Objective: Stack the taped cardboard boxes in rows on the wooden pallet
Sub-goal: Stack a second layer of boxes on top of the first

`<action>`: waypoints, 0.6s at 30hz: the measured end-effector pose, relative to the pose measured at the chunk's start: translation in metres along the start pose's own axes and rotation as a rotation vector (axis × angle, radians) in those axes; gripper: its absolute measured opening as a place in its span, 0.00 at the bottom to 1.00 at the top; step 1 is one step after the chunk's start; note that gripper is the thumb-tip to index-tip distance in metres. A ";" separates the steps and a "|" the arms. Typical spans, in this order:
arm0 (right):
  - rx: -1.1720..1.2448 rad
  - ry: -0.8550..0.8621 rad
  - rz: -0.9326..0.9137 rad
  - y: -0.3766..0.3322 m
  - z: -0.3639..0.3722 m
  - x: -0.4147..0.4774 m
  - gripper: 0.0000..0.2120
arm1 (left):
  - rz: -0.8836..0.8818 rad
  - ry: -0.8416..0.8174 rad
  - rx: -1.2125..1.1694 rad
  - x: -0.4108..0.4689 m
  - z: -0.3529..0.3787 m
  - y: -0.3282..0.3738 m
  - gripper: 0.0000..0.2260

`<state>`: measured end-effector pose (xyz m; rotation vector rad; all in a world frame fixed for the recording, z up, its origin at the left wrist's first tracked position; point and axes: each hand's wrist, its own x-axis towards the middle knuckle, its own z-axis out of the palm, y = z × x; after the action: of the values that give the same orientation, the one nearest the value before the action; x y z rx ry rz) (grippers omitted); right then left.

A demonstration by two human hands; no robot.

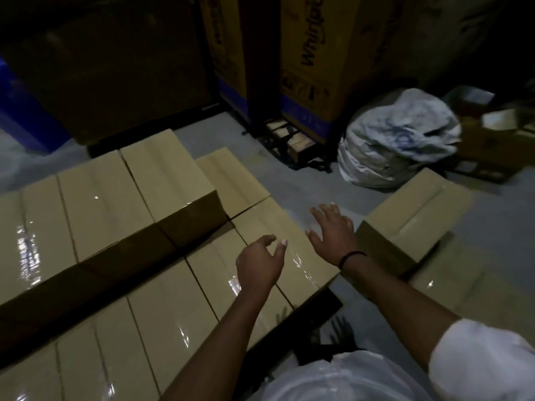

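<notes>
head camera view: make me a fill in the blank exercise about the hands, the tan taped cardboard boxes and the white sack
The left hand and the right hand, near the tan taped cardboard boxes, both hold ____.
The thin black band sits on the ____ wrist.
The crumpled white sack stands on the grey ____.
Missing words: nothing; right; floor.

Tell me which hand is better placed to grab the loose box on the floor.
Right, likely. The right hand is open and nearest the loose box; the left hand hovers farther off over the stacked boxes.
</notes>
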<state>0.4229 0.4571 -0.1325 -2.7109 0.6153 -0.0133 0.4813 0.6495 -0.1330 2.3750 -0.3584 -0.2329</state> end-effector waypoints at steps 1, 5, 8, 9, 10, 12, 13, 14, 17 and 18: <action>0.012 0.004 0.023 0.002 0.000 -0.012 0.28 | 0.015 -0.021 0.003 -0.008 0.002 0.002 0.21; 0.070 0.023 0.106 0.015 -0.003 -0.054 0.28 | 0.068 -0.119 -0.004 -0.034 0.012 0.010 0.22; 0.117 0.040 0.160 0.036 -0.007 -0.080 0.27 | 0.109 -0.180 -0.006 -0.047 0.022 0.015 0.22; 0.135 0.048 0.186 0.045 -0.008 -0.087 0.27 | 0.124 -0.206 0.003 -0.050 0.027 0.018 0.22; 0.156 0.057 0.215 0.055 -0.009 -0.094 0.27 | 0.133 -0.234 0.007 -0.052 0.031 0.022 0.22; 0.189 0.083 0.272 0.075 -0.012 -0.106 0.28 | 0.148 -0.281 0.007 -0.056 0.042 0.033 0.21; 0.203 0.093 0.298 0.086 -0.015 -0.112 0.28 | 0.160 -0.300 0.010 -0.057 0.047 0.040 0.20; 0.214 0.101 0.321 0.097 -0.017 -0.118 0.28 | 0.178 -0.320 0.013 -0.058 0.054 0.048 0.19; 0.254 0.109 0.384 0.134 -0.023 -0.133 0.28 | 0.238 -0.384 0.009 -0.062 0.078 0.077 0.17; 0.274 0.115 0.405 0.148 -0.024 -0.138 0.29 | 0.249 -0.404 0.004 -0.064 0.086 0.087 0.17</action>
<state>0.2345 0.3826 -0.1519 -2.2933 1.0989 -0.1401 0.3815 0.5535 -0.1323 2.2506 -0.8371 -0.5955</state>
